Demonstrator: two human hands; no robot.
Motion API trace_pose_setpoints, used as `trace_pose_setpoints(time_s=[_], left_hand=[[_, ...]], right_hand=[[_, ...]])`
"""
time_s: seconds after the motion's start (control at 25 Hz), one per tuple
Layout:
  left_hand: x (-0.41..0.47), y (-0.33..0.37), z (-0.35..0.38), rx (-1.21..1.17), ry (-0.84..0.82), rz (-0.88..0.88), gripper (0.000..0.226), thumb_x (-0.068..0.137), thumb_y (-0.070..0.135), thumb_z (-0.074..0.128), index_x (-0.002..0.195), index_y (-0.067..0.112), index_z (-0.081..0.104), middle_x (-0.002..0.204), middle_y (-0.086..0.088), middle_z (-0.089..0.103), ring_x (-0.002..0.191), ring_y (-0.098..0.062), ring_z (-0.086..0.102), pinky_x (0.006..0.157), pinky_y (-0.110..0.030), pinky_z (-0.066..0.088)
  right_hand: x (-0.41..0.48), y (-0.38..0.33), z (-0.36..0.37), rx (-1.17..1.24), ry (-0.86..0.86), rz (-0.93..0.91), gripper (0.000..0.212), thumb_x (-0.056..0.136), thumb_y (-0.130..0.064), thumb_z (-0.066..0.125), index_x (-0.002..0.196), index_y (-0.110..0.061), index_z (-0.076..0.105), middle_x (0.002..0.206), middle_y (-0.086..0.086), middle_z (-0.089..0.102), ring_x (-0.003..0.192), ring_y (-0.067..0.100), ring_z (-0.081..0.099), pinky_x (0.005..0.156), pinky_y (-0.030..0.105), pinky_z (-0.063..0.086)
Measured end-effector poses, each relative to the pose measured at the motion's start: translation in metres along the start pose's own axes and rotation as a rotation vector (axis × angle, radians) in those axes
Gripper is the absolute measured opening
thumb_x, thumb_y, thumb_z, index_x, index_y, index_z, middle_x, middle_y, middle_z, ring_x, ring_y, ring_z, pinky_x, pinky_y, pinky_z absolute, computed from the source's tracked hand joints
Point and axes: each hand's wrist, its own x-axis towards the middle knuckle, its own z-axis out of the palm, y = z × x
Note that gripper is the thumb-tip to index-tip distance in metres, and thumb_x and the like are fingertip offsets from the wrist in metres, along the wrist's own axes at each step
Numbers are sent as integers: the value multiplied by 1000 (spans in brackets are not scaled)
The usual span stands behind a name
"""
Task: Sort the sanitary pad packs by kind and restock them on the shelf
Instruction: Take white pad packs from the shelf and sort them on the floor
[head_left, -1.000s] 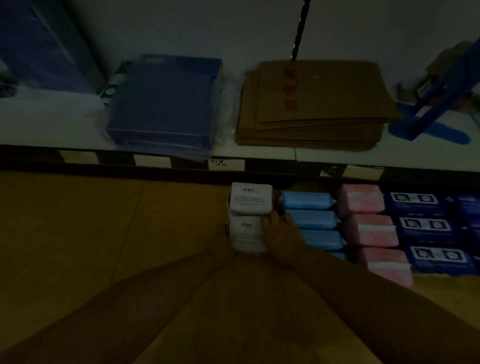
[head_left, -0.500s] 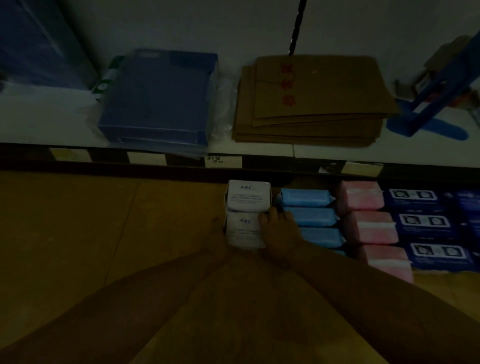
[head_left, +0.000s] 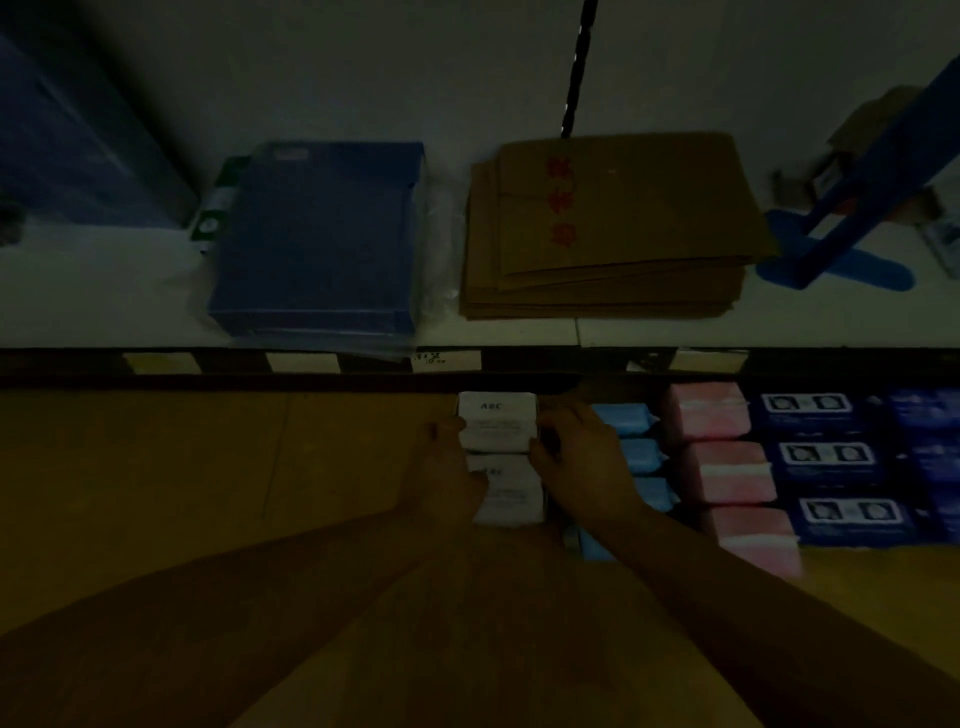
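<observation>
Two white sanitary pad packs lie in a column on the wooden shelf (head_left: 218, 467): a rear white pack (head_left: 497, 422) and a front white pack (head_left: 511, 501). My left hand (head_left: 445, 470) rests against their left side, fingertips at the rear pack's left edge and thumb over the front pack. My right hand (head_left: 579, 460) is at the rear pack's right edge, fingers curled into the gap beside it and thumb on the pack. To the right run columns of light blue packs (head_left: 626, 420), pink packs (head_left: 727, 475) and dark blue packs (head_left: 826, 460).
Above, a white upper shelf (head_left: 93, 291) holds a blue box in plastic wrap (head_left: 317, 239), a stack of brown envelopes (head_left: 608, 228) and a blue stand (head_left: 841, 228). A dark shelf edge with price labels (head_left: 301, 361) runs between the two levels. The light is dim.
Both hands have slid forward from the front white pack to the sides of the rear one. My left hand, mostly hidden before, now shows beside the packs.
</observation>
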Motion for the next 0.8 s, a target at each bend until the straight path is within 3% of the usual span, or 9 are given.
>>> trace_pose_setpoints(time_s=[0.16, 0.28, 0.36, 0.48, 0.56, 0.64, 0.8], left_hand=[[-48, 47, -51, -81, 18, 61, 44, 91, 5, 52, 133, 7, 40, 130, -6, 42, 109, -14, 47, 74, -4, 28], [-92, 83, -91, -170, 5, 125, 29, 90, 1, 52, 117, 13, 52, 105, 12, 45, 84, 4, 45, 71, -3, 39], [-122, 109, -120, -199, 12, 130, 25, 90, 0, 52, 109, 17, 53, 96, 16, 44, 77, 6, 45, 70, 2, 40], [-176, 158, -173, -282, 15, 129, 26, 89, -3, 53, 110, 12, 53, 91, 13, 48, 74, 8, 50, 66, 6, 35], [-206, 189, -206, -328, 4, 139, 30, 87, -4, 54, 104, 21, 51, 91, 16, 48, 77, 14, 52, 67, 4, 38], [-230, 214, -234, -342, 35, 117, 36, 87, -3, 55, 97, 31, 48, 90, 17, 49, 78, 6, 52, 66, 3, 39], [-271, 250, -303, -388, 59, 145, 38, 85, -5, 53, 104, 28, 49, 91, 16, 50, 79, -2, 51, 62, -5, 45]], right_hand=[[-31, -64, -66, 469, 54, 204, 16, 94, -14, 50, 105, -7, 60, 106, 8, 58, 91, 13, 54, 77, 18, 45], [-57, -115, -135, 699, 80, 264, 10, 95, -18, 49, 99, -18, 58, 96, 1, 61, 86, 9, 59, 71, 15, 50], [-74, -142, -180, 709, 76, 276, 10, 95, -18, 49, 95, -21, 58, 91, -5, 61, 82, 3, 60, 69, 17, 51], [-95, -186, -254, 726, 110, 296, 18, 94, -15, 51, 84, -27, 58, 83, -14, 60, 71, -10, 59, 59, 7, 45], [-103, -219, -303, 780, 183, 307, 21, 93, -11, 52, 81, -26, 59, 81, -10, 62, 69, -7, 59, 60, 9, 45], [-109, -250, -346, 828, 227, 302, 20, 92, -8, 51, 80, -21, 61, 79, -5, 64, 70, -2, 60, 62, 11, 48], [-120, -312, -413, 798, 298, 203, 19, 91, -4, 51, 82, -17, 62, 78, -2, 65, 69, -2, 60, 64, 9, 46]])
